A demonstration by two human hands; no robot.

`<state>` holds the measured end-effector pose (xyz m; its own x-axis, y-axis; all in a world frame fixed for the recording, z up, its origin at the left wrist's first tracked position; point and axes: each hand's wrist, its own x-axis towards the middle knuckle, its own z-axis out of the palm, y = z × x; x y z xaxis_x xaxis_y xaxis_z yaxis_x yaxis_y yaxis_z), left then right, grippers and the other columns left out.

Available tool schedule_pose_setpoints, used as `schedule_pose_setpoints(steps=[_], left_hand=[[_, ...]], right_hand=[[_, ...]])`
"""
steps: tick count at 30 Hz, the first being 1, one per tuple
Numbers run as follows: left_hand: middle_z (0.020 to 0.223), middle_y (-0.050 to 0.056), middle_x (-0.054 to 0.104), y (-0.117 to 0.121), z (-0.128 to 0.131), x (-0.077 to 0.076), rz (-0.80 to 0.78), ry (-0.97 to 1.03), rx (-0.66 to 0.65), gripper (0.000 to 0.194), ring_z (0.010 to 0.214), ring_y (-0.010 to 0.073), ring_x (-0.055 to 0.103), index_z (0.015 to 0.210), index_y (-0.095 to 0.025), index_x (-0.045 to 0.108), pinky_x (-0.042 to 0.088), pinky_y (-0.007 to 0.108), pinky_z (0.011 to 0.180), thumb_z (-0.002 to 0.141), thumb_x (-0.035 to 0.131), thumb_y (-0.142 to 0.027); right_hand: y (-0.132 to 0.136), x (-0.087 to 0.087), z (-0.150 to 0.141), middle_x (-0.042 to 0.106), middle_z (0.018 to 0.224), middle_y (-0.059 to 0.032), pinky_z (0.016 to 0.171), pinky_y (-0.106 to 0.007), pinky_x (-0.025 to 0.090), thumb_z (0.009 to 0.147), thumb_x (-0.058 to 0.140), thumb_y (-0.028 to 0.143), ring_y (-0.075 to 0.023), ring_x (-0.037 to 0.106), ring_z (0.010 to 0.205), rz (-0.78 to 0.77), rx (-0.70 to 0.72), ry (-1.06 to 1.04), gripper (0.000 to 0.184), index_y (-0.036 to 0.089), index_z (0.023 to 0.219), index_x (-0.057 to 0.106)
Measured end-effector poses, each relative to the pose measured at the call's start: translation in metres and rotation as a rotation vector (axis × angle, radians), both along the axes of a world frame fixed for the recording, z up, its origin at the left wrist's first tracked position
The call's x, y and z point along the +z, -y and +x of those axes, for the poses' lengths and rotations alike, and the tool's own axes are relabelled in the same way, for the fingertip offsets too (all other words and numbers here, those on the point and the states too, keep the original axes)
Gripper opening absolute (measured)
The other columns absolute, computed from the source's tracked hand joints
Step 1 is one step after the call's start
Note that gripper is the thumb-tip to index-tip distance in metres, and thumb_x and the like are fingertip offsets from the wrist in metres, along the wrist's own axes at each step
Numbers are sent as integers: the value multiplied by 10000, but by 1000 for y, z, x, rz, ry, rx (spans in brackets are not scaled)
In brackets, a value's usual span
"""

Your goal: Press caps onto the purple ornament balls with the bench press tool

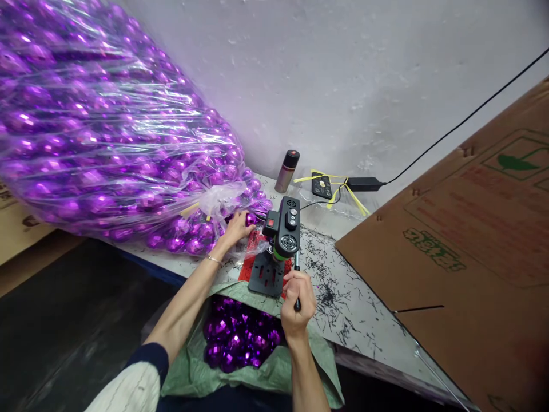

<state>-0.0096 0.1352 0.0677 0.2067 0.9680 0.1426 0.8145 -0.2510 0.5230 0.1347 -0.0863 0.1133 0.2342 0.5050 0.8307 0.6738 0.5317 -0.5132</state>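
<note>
My left hand (237, 228) is closed on a shiny purple faceted ball (250, 220), at the mouth of a big clear plastic bag (128, 131) full of such balls. My right hand (299, 300) wraps round the black-tipped lever (297, 265) of a small black bench drill press (290, 222). Below the drill head is its slotted base plate (262, 273), with red material (246, 269) under it. Nearest to me, an open green woven sack (189, 366) holds more purple balls (240, 335).
Dark shavings (328, 292) litter the white table (364, 326). Behind the drill press stand a black-capped bottle (287, 173), a dark phone-like object (321, 184) and a black power adapter (364, 183) on a cable. A large cardboard box (463, 246) leans in at the right.
</note>
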Motion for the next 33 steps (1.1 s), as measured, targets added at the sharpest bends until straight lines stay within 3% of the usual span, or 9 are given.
schedule_pose_setpoints(steps=[3, 6, 8, 13, 17, 20, 25, 27, 33], left_hand=[[1283, 141, 628, 29, -16, 5, -43, 364, -47, 608, 1151, 291, 650, 1369, -170, 570, 531, 434, 1016, 830, 764, -372], [1264, 98, 669, 67, -30, 8, -233, 866, -72, 638, 1100, 252, 675, 1364, -218, 585, 576, 357, 910, 816, 758, -495], [1243, 94, 685, 91, -32, 5, -366, 1085, -41, 668, 1035, 233, 697, 1357, -222, 585, 591, 306, 806, 809, 749, -566], [1127, 94, 719, 132, -14, -9, -588, 1365, 90, 781, 853, 206, 743, 1388, -212, 529, 621, 320, 755, 760, 813, -580], [1222, 67, 715, 144, 0, -17, -696, 1482, 57, 755, 897, 178, 747, 1473, -311, 468, 622, 315, 835, 816, 806, -467], [1351, 79, 671, 144, 4, -22, -690, 1425, 46, 676, 1024, 223, 731, 1489, -327, 474, 628, 348, 844, 884, 703, -525], [1469, 94, 607, 145, 12, -34, -370, 976, -16, 610, 1333, 295, 590, 1414, -240, 575, 507, 433, 1102, 889, 674, -534], [1409, 110, 650, 147, 15, -37, -256, 802, -59, 599, 1324, 297, 598, 1396, -213, 584, 450, 457, 1156, 883, 696, -500], [1294, 124, 691, 150, 20, -43, 43, 538, -151, 481, 1243, 300, 637, 1305, -207, 607, 497, 480, 1092, 901, 708, -446]], right_hand=[[0, 3, 0, 567, 721, 8, 628, -252, 472, 949, 439, 27, -125, 611, 721, 1, 6, 6, 301, 213, 722, 505], [-1, 9, 0, 573, 714, 6, 628, -263, 470, 957, 441, 41, -128, 608, 703, -8, 2, -3, 305, 214, 714, 507], [-3, 16, 1, 579, 713, 7, 627, -266, 462, 964, 447, 53, -123, 598, 684, -16, -6, -18, 306, 214, 711, 509], [-9, 33, 5, 572, 677, 11, 616, -281, 448, 984, 463, 104, -129, 591, 659, -17, -9, -37, 312, 217, 697, 514], [-10, 37, 7, 567, 677, 17, 617, -270, 450, 988, 456, 105, -119, 579, 650, -26, -19, -3, 309, 218, 705, 507], [-9, 36, 7, 557, 674, 17, 610, -263, 450, 985, 444, 91, -118, 574, 648, -20, -18, 24, 306, 220, 711, 491], [-7, 35, 5, 563, 680, 11, 613, -262, 462, 980, 437, 86, -119, 575, 652, -14, -19, 46, 300, 219, 716, 488], [-6, 35, 6, 569, 686, 7, 611, -260, 463, 977, 437, 85, -119, 574, 654, -16, -20, 61, 289, 217, 727, 495], [-4, 30, 8, 601, 711, -9, 612, -260, 465, 967, 449, 75, -123, 590, 671, -31, -17, 87, 251, 209, 773, 536]])
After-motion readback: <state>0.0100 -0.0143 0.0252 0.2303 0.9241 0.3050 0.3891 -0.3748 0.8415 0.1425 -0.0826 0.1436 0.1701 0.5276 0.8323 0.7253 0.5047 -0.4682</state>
